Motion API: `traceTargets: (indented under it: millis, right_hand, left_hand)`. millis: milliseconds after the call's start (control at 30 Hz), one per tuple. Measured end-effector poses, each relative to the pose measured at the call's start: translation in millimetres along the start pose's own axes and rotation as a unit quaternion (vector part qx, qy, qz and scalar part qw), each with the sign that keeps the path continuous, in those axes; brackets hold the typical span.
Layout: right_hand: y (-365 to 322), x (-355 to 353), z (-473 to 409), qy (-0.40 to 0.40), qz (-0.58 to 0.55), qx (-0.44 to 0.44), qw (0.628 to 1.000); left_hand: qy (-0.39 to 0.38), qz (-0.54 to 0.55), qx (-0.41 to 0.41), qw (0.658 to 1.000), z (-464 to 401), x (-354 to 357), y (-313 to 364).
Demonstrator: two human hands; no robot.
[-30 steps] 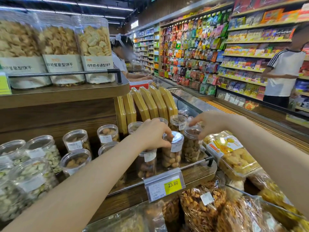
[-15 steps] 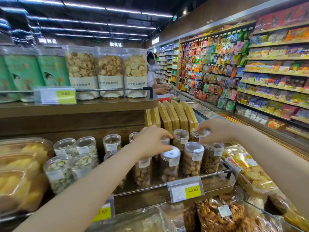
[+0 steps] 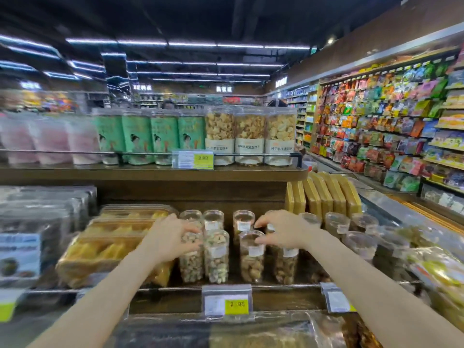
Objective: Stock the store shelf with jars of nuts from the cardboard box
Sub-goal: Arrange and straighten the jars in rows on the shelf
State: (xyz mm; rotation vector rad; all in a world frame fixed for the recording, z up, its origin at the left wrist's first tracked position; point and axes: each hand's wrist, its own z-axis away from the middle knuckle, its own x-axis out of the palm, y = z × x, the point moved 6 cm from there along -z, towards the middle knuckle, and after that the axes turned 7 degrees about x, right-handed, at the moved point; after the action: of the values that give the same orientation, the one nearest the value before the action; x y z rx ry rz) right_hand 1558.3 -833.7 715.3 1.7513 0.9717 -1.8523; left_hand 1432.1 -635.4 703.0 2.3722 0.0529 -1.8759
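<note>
Both my hands curl on jars mid-frame: left hand grips a nut jar, right hand another jar; a narrow gap separates them.

Dark ceiling (strip lights), snack-lined aisle shelving

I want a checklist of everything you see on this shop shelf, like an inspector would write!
Surface: brown wooden shelf with a metal front rail and a yellow price tag.
Job's things: clear plastic jars of nuts standing upright in rows; cardboard box not seen.
Clutter: clear trays of yellow dried fruit to the left; yellow flat boxes behind right.
Hands: left hand grips a front jar; right hand has its fingers on jar lids; whether it grips is blurred.
Cables: nothing seen.
Surroundings: upper shelf with green packets and tall biscuit jars; snack aisle at right.
</note>
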Motion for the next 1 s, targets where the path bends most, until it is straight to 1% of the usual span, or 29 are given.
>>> traceTargets:
  millis: [67, 167, 233, 367, 533, 700, 900, 967, 1000]
  right_hand:
    - [-25.3, 15.9, -11.0, 0.032, -0.012, -0.02, 0.999]
    - [-59.7, 42.2, -27.9, 0.05, -0.026, -0.048, 0.997]
    - [-70.5, 53.5, -37.9, 0.068, -0.002, -0.042, 0.997]
    - [-69.3, 59.9, -51.0, 0.097, 0.019, -0.017, 0.995]
    - [-68.5, 66.2, -65.3, 0.121, 0.045, -0.009, 0.992]
    - [-71.5, 67.1, -75.2, 0.145, 0.065, 0.002, 0.987]
    - [-73.1, 66.9, -76.0, 0.119, 0.055, 0.0, 0.991]
    - [-72.0, 64.0, -74.0, 0.088, 0.044, 0.002, 0.995]
    - [-69.3, 60.5, -71.2, 0.067, 0.02, 0.007, 0.998]
  left_hand:
    - [0.001, -0.042, -0.004, 0.999, 5.5, 2.7, -8.5]
    - [0.003, -0.1, -0.004, 0.995, 5.0, 7.2, -11.8]
    - [0.012, -0.145, 0.008, 0.989, 1.2, 9.8, -10.8]
    - [0.043, -0.204, 0.029, 0.978, -7.2, 13.8, -10.6]
    - [0.04, -0.246, 0.011, 0.968, -18.9, 15.3, -14.1]
    - [0.036, -0.248, 0.005, 0.968, -26.8, 17.3, -19.4]
    - [0.032, -0.235, 0.002, 0.972, -24.9, 15.3, -20.7]
    - [0.023, -0.232, 0.0, 0.972, -23.1, 12.5, -15.8]
    - [0.029, -0.23, 0.002, 0.973, -22.4, 9.9, -10.8]
